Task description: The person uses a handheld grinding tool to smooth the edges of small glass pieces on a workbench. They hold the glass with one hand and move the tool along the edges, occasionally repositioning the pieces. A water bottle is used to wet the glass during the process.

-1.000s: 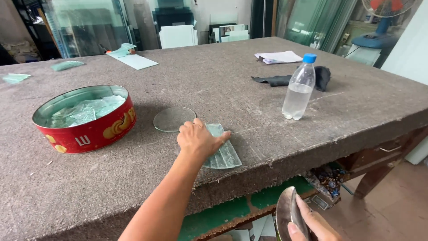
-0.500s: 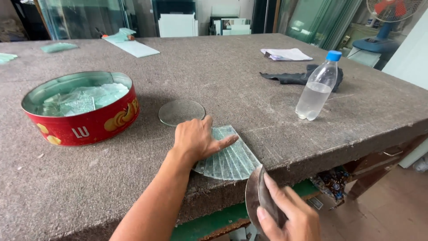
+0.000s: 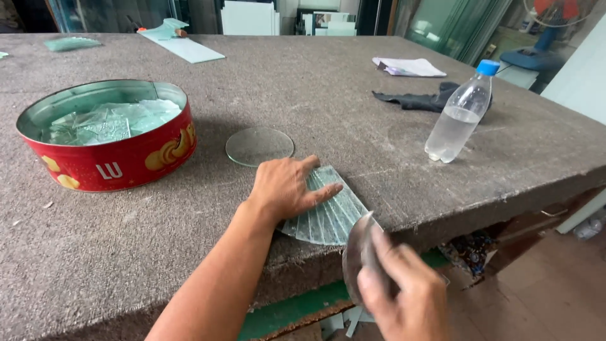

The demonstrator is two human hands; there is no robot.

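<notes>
Fingers (image 3: 322,189) press 1 glass stack (image 3: 331,215).

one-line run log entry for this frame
left hand: flat on fanned glass pieces | right hand: holds round glass disc at table edge | nearby: flat glass disc, red tin, water bottle

Soft, even daylight, brightest along the far edge, beyond the table (image 3: 391,107) — pale and washed out near the top right corner. Gentle shadows only: a dim patch beside the red tin (image 3: 107,161), a faint one under the plastic bottle (image 3: 459,113). Mild sheen on the round glass disc (image 3: 259,146) and the ribbed glass (image 3: 328,211). Motion blur on the right hand (image 3: 404,297) and its held glass piece (image 3: 357,252) — left hand (image 3: 284,188) sharp. Slight wide-angle stretch toward the corners; background somewhat soft.
</notes>
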